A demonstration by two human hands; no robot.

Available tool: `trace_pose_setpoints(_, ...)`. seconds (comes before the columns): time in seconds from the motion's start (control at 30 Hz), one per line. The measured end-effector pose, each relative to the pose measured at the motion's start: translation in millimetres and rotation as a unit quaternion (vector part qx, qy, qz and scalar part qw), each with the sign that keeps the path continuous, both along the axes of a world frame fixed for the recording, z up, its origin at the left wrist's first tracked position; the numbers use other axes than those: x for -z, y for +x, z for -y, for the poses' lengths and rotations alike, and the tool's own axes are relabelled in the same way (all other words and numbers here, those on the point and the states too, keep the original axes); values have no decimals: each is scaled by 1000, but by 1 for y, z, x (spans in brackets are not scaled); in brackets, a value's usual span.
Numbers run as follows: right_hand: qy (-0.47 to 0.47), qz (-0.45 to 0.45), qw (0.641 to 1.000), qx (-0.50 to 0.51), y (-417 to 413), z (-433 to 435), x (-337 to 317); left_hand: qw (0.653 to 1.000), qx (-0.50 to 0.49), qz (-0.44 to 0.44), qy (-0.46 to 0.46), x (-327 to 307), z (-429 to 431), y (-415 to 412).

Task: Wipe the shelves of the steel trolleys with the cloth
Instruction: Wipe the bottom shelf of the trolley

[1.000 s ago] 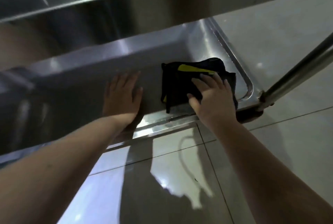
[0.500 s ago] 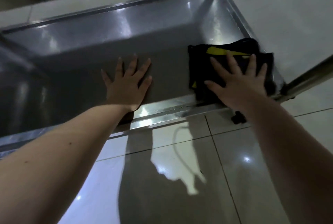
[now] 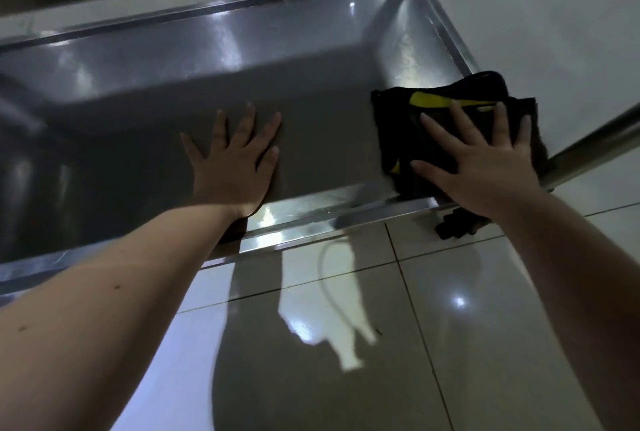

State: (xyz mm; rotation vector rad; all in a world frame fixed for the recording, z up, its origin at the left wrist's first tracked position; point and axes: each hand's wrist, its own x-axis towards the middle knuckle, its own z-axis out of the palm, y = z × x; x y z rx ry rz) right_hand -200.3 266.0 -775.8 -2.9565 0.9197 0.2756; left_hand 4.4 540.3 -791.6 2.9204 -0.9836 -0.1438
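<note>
The black-and-yellow cloth [image 3: 446,129] lies in the near right corner of the steel trolley shelf [image 3: 311,91]; the right hand [image 3: 485,167] presses it with fingers spread flat; the left hand [image 3: 235,157], holding nothing, rests flat mid-shelf.

Cloth [image 3: 401,132]: black, with a yellow stripe near its upper edge and a small yellow patch at lower left.
Shelf [image 3: 311,101]: plain grey steel, white glints along the rim.
Floor [image 3: 485,326], lower frame: glossy pale grey-white tiles, thin dark grout lines.
Post [image 3: 595,143], right edge: silver.
Caster [image 3: 453,222]: black.
</note>
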Motion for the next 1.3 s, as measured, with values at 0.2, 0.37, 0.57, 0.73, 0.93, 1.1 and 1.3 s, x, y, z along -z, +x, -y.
trace_pose_setpoints(0.2, 8, 46, 996, -77, 90, -74, 16, 1000, 8, 3, 23, 3, -1, 4)
trace_pose_setpoints(0.37, 23, 49, 991, -121, 166, -75, 14, 1000, -5, -3, 15, 3, -1, 4)
trace_pose_setpoints(0.57, 9, 56, 994, -94, 132, 5, 11, 1000, -1, -9, 4, 1, 0, 4)
trace_pose_setpoints(0.73, 10, 32, 999, -5, 114, 20, 7, 1000, 2, 4, -1, 2, 1, 2)
trace_pose_setpoints(0.93, 18, 55, 985, -159, 108, -104, 15, 1000, -2, 6, 12, 2, -1, 5)
trace_pose_setpoints(1.1, 0, 70, 994, -86, 42, -28, 10, 1000, -5, 9, -10, 4, 1, 6)
trace_pose_setpoints(1.3, 12, 19, 1000, -10, 39, -58, 6, 1000, 1, 14, -5, 6, 3, 3)
